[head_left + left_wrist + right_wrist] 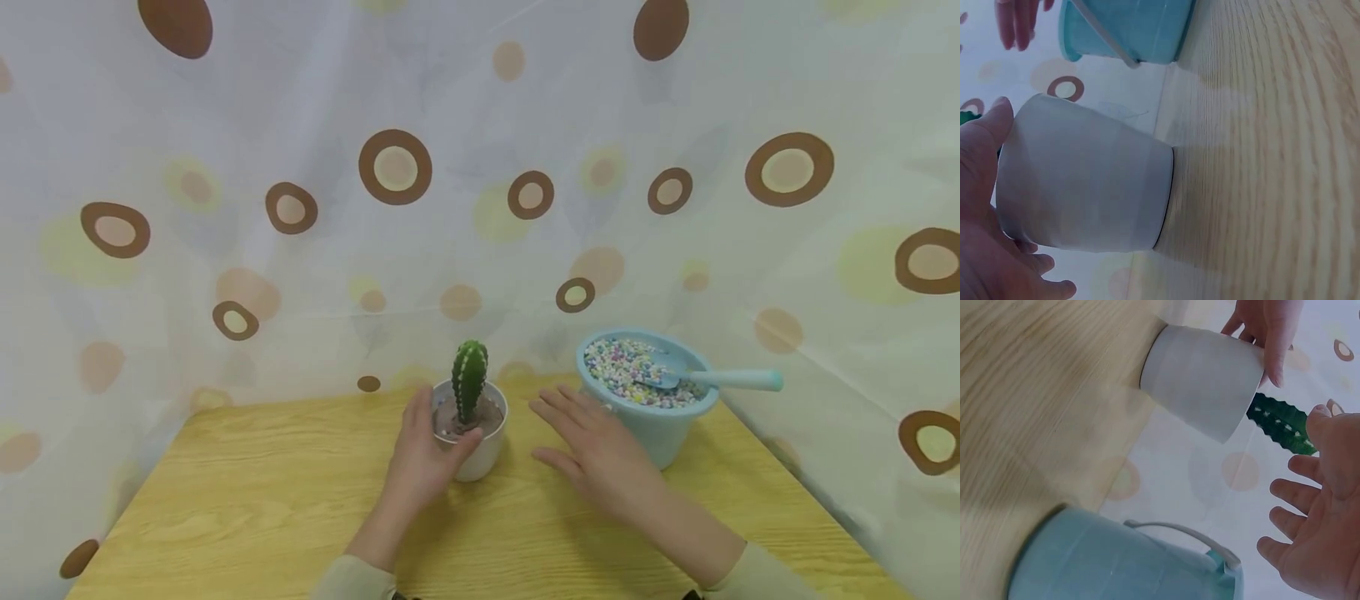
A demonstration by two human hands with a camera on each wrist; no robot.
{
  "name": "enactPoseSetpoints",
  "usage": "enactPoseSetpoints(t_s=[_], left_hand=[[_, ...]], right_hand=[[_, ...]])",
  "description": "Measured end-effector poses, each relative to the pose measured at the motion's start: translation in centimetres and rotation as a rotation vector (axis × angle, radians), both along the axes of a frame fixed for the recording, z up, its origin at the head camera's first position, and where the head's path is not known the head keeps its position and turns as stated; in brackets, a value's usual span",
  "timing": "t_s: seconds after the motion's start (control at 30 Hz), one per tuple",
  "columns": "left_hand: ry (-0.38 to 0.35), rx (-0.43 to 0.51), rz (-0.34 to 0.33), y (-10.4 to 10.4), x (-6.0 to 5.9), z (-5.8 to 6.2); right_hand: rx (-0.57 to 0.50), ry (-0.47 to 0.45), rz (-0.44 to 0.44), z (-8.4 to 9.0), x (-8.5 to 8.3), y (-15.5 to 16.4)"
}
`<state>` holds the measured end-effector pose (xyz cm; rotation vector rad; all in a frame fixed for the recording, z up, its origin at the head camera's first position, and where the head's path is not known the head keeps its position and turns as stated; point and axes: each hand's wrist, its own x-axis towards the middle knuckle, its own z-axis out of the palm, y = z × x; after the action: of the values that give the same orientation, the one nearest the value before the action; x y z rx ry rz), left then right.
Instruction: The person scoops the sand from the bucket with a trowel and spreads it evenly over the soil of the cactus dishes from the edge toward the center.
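A small white pot [480,454] with a green cactus [469,380] stands on the wooden table [247,492]. My left hand [423,450] grips the pot from its left side, with the thumb on the near rim. In the left wrist view the pot [1085,181] fills the middle, the left hand [982,187] against its rim. My right hand [592,446] hovers flat with spread fingers between the pot and a blue bowl [660,433], holding nothing. The right wrist view shows the pot [1200,375], the cactus [1282,422] and the open right hand [1319,525].
The blue bowl holds small multicoloured beads [622,367] and a pale blue spoon [731,380] whose handle juts right over the rim. A dotted curtain [480,167] closes in the back and sides. Bare tabletop lies to the left and front.
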<state>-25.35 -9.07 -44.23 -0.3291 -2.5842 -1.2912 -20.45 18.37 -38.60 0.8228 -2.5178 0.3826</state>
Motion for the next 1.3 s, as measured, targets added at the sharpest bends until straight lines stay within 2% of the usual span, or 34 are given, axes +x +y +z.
enactPoseSetpoints(t_s=[0.17,0.4,0.63,1.07,1.3], left_hand=[[0.003,-0.021,0.008,0.2,-0.4,-0.2],[0.046,-0.049,-0.005,0.4,-0.5,0.1],[0.036,-0.058,-0.005,0.4,-0.6,0.1],[0.009,-0.057,0.011,0.3,-0.6,-0.2],[0.010,-0.052,0.006,0.2,-0.7,-0.3]], right_hand=[[0.010,0.047,0.010,0.5,0.0,1.4],[-0.010,0.108,-0.011,0.7,-0.3,3.7],[0.000,0.150,-0.036,1.3,-0.6,5.8],[0.064,0.064,-0.188,3.7,-1.8,9.8],[0.094,0.060,-0.240,4.4,-2.0,12.5]])
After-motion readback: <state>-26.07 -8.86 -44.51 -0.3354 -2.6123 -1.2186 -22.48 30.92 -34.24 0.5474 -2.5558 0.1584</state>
